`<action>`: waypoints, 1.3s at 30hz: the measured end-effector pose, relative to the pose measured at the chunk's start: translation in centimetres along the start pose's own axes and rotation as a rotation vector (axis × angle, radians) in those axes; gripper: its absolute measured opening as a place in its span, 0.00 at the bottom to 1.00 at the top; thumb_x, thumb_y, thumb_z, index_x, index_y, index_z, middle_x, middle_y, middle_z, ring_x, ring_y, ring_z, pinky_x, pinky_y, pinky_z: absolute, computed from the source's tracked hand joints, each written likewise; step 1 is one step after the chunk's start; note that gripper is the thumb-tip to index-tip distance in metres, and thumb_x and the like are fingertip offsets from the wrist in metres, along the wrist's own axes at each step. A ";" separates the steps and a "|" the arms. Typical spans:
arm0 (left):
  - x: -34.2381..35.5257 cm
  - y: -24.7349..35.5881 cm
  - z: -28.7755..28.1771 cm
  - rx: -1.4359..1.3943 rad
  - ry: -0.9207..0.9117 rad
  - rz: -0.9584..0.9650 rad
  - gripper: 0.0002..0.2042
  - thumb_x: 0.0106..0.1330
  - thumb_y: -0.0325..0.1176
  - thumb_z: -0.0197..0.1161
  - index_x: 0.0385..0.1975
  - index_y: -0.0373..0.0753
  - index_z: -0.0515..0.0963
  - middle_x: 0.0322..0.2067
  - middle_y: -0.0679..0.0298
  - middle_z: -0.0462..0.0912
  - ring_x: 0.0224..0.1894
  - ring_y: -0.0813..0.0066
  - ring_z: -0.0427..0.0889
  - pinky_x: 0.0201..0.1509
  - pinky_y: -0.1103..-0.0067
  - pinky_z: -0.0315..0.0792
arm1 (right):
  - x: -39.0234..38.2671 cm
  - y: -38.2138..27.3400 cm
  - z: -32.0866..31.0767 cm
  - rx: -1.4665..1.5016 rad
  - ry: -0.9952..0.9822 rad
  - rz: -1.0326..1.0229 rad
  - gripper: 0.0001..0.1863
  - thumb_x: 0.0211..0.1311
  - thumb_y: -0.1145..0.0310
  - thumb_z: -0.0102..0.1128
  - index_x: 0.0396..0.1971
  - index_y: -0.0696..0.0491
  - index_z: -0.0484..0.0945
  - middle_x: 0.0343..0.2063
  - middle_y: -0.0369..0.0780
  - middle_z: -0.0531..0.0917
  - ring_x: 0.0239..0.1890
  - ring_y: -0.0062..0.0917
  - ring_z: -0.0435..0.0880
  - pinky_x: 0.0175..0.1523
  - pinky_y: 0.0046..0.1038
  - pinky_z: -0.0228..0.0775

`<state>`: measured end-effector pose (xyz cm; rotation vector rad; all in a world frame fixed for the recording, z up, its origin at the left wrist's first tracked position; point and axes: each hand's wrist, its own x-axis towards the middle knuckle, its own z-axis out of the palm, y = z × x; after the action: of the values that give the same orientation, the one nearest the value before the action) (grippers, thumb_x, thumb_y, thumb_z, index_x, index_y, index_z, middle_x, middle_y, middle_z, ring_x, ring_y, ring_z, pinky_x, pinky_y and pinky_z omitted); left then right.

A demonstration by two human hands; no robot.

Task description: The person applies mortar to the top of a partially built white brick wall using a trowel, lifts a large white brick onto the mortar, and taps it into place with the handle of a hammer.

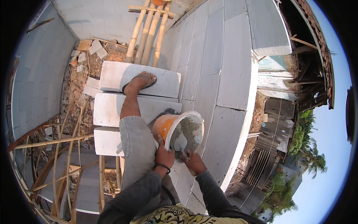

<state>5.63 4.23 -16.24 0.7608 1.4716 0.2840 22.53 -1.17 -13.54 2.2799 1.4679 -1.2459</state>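
Note:
An orange bucket (162,126) with a pale, mortar-smeared rim is tilted toward me beside the block wall. Wet grey mortar (194,131) lies inside it. My left hand (165,156) is closed on the bucket's near left edge, a dark band round its wrist. At the near right edge my right hand (193,162) is closed round the handle of a trowel, its pale grey blade (180,142) down in the mortar. The fingers partly hide the handle.
Pale lightweight blocks (112,108) form a platform under my sandalled foot (143,81). The block wall (223,142) runs along my right, with a drop beyond it. Bamboo poles (147,37) stand ahead; bamboo scaffolding (67,149) and rubble (78,100) lie below left.

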 end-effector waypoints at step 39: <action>1.5 2.7 1.8 0.050 0.001 0.144 0.39 0.53 0.25 0.58 0.68 0.30 0.50 0.46 0.41 0.80 0.47 0.48 0.81 0.52 0.66 0.74 | -2.8 -1.5 -2.5 -0.025 0.225 -0.037 0.23 0.57 0.63 0.60 0.47 0.64 0.72 0.39 0.56 0.80 0.43 0.51 0.79 0.49 0.45 0.71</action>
<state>8.24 6.68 -15.91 0.9085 1.4315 0.3577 22.23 -1.05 -9.52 2.4535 1.5934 -1.0002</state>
